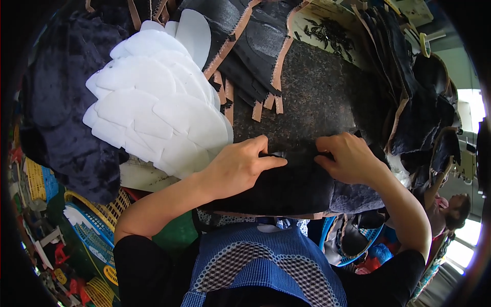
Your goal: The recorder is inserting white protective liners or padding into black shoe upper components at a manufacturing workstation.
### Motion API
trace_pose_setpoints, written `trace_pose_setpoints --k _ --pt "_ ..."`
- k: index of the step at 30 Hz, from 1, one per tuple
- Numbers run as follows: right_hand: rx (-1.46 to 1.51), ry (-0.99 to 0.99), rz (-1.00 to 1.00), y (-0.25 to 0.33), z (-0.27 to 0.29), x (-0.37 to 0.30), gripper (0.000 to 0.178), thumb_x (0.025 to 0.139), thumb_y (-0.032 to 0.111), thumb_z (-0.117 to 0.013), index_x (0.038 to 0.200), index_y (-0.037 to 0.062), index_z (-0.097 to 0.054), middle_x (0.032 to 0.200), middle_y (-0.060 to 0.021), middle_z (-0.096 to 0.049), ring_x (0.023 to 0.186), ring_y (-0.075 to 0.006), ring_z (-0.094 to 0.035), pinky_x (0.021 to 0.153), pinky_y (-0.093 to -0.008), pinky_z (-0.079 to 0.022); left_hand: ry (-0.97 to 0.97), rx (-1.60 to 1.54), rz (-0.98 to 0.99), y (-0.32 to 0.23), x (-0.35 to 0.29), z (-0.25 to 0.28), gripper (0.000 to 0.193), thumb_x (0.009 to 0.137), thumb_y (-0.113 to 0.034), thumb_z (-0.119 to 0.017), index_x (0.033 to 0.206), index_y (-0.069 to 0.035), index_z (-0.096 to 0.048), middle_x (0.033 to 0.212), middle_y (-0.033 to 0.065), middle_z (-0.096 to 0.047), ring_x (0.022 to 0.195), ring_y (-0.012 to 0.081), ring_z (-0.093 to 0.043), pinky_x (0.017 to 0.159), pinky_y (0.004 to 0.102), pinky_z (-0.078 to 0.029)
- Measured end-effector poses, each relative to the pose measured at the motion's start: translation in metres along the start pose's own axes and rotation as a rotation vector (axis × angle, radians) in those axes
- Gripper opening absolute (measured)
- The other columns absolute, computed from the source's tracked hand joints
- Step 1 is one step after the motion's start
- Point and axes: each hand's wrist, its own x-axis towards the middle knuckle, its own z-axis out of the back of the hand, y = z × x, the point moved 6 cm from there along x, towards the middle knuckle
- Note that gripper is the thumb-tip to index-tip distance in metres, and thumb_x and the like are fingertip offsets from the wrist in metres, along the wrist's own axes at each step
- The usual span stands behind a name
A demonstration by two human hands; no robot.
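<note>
A piece of black plush fabric (289, 189) lies across the near edge of the dark speckled work surface (327, 77), its front hanging toward me. My left hand (236, 168) pinches its far edge between thumb and fingers. A short way to the right, my right hand (350, 158) is closed on the same edge. Between the two hands the edge looks folded or raised; its detail is too dark to make out. Just left of my left hand is a broad spread of overlapping white rounded sheets (153, 97).
Black pieces with tan stitched edging (255, 56) lie beyond my hands. More dark edged pieces (404, 97) hang at the right. Dark plush cloth (71, 102) drapes on the left. Black scraps (330, 36) sit at the back. Baskets (94, 220) stand lower left; another person (450, 207) is far right.
</note>
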Motion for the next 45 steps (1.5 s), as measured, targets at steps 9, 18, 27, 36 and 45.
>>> trace_pose_setpoints --k 9,18,27,36,45 --pt "-0.204 0.095 -0.172 -0.01 -0.007 0.016 0.032 0.087 0.037 -0.077 0.096 0.0064 -0.072 0.088 -0.015 -0.073 0.089 -0.0351 -0.071 0.074 -0.049 -0.054 0.395 0.154 0.17 0.002 0.01 -0.001 0.042 0.09 -0.002 -0.063 0.128 -0.017 -0.073 0.088 0.0127 -0.065 0.075 0.0263 -0.07 0.062 0.0343 -0.056" --pt "0.258 -0.749 0.532 0.027 0.05 -0.083 0.053 0.07 0.05 -0.089 0.082 0.007 -0.061 0.11 -0.0167 -0.063 0.103 -0.0333 -0.06 0.086 -0.0449 -0.047 0.176 -1.352 1.074 0.006 0.017 0.02 0.033 0.101 -0.019 -0.066 0.128 -0.002 -0.061 0.126 0.0108 -0.068 0.119 0.0174 -0.065 0.11 0.0314 -0.05" --pt "0.463 -1.018 0.348 0.026 0.043 -0.115 0.021 0.084 0.006 -0.08 0.078 -0.0029 -0.062 0.089 -0.011 -0.061 0.069 -0.0168 -0.056 0.058 -0.0295 -0.041 -0.068 -1.716 0.632 -0.003 0.057 -0.006 0.051 0.102 -0.054 -0.057 0.101 -0.004 -0.066 0.077 0.0059 -0.066 0.062 0.0127 -0.066 0.052 0.0214 -0.053" --pt "0.819 -1.132 0.246 -0.039 0.038 -0.148 0.026 0.099 0.027 -0.073 0.099 0.0018 -0.066 0.068 0.0096 -0.046 0.061 -0.0011 -0.037 0.055 -0.02 -0.026 -0.203 -1.015 0.022 -0.066 0.101 0.018 0.033 0.092 -0.037 -0.08 0.097 -0.006 -0.073 0.071 -0.0079 -0.055 0.068 0.0018 -0.05 0.062 0.0197 -0.039" --pt "0.777 -1.121 0.262 -0.045 0.018 -0.168 0.038 0.085 0.019 -0.086 0.109 -0.0044 -0.067 0.094 -0.0012 -0.062 0.08 -0.009 -0.054 0.07 -0.0234 -0.043 -0.096 -1.453 0.176 -0.063 0.119 -0.019 0.022 0.102 -0.03 -0.068 0.107 -0.008 -0.072 0.097 -0.0023 -0.072 0.086 0.0031 -0.065 0.073 0.0195 -0.051"
